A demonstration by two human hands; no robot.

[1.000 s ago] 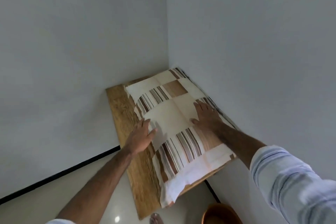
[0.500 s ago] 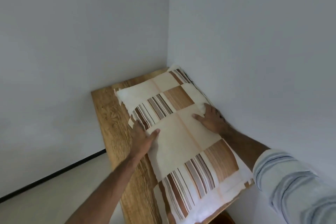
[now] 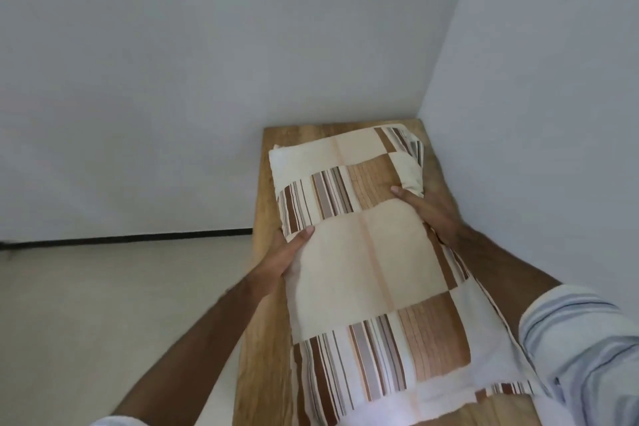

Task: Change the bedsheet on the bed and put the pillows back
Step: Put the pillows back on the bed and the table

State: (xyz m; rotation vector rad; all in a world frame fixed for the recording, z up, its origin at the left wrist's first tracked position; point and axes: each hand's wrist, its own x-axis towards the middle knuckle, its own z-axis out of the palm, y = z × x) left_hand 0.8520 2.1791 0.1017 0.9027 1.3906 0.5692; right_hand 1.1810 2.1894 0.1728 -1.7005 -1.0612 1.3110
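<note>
From the head camera, a pillow (image 3: 373, 252) in a cream, brown and striped patchwork cover lies lengthwise on a narrow wooden bench (image 3: 266, 322) that stands pushed into the corner where two pale walls meet. The pillow covers most of the bench's width, leaving a strip of bare wood along the left edge and a little at the far end; its far right corner bunches up close to the far right corner of the bench, beside the right wall (image 3: 553, 114). The left hand (image 3: 287, 252) grips the pillow's left edge about halfway along, thumb on top of the cream panel and the fingers tucked under the fabric, out of sight. The right hand (image 3: 428, 211) holds the right edge a little farther along, thumb pressed onto the top near the brown panel and the other fingers hidden below the pillow. A striped, rolled-up sleeve (image 3: 581, 339) covers the right upper arm at the lower right. A light floor (image 3: 121, 304) with a dark skirting line lies to the left of the bench.
</note>
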